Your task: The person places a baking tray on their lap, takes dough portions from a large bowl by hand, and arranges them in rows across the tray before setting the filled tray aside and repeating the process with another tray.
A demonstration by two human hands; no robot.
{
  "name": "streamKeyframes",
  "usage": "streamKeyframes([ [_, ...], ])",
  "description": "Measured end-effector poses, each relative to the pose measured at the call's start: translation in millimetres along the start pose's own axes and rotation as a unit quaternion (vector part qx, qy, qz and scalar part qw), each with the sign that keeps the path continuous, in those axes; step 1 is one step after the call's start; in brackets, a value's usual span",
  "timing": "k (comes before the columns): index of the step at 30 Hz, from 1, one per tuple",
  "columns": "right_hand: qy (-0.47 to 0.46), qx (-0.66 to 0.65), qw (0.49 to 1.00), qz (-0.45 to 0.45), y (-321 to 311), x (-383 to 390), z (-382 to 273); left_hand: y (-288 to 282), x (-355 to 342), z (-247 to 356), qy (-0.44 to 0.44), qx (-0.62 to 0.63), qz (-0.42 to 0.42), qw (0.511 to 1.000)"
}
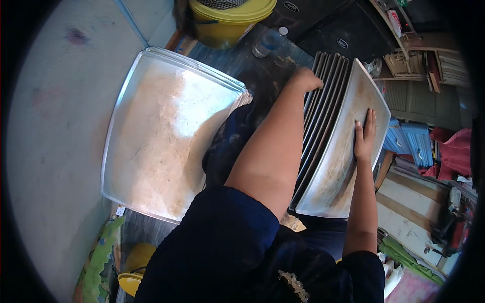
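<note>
My left hand (308,81) reaches to the upper end of a row of upright metal trays (323,101), its fingers curled at their edges; exactly what they grip is unclear. My right hand (365,134) lies against the face of the outermost upright tray (328,182), fingers extended. To my left, another stack of large silver trays (151,126), stained brown in places, leans or lies beside a pale wall. Dark fabric (227,131) is between that stack and my left arm.
A pale wall (50,141) borders the left. Yellow buckets (222,28) (139,257), a plastic bottle (268,43) and black speaker-like boxes (338,38) are around me. At the right are wooden shelves (404,63), blue plastic items (414,144) and red cloth (449,154).
</note>
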State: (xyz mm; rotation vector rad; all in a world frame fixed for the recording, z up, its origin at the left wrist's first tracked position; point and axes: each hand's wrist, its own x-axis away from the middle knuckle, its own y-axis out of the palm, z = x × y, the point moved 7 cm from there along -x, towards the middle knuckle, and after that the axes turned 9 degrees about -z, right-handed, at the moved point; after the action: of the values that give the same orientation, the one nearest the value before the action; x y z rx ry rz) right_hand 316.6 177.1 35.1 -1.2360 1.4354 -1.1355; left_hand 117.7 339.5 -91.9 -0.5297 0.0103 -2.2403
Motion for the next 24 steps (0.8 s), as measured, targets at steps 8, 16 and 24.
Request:
streamKeyframes([
  [8,-0.003,-0.017,1.0,0.004,2.3,-0.3,-4.8,8.0,-6.8,17.7,0.086,-0.078,0.008,0.993],
  [16,0.0,-0.014,1.0,0.008,-0.5,0.1,-3.1,9.7,1.6,16.0,0.043,0.078,0.0,0.996],
  [24,-0.007,-0.022,1.0,0.014,-0.7,-2.2,-12.9,2.5,8.2,26.6,0.109,0.078,0.029,0.991],
])
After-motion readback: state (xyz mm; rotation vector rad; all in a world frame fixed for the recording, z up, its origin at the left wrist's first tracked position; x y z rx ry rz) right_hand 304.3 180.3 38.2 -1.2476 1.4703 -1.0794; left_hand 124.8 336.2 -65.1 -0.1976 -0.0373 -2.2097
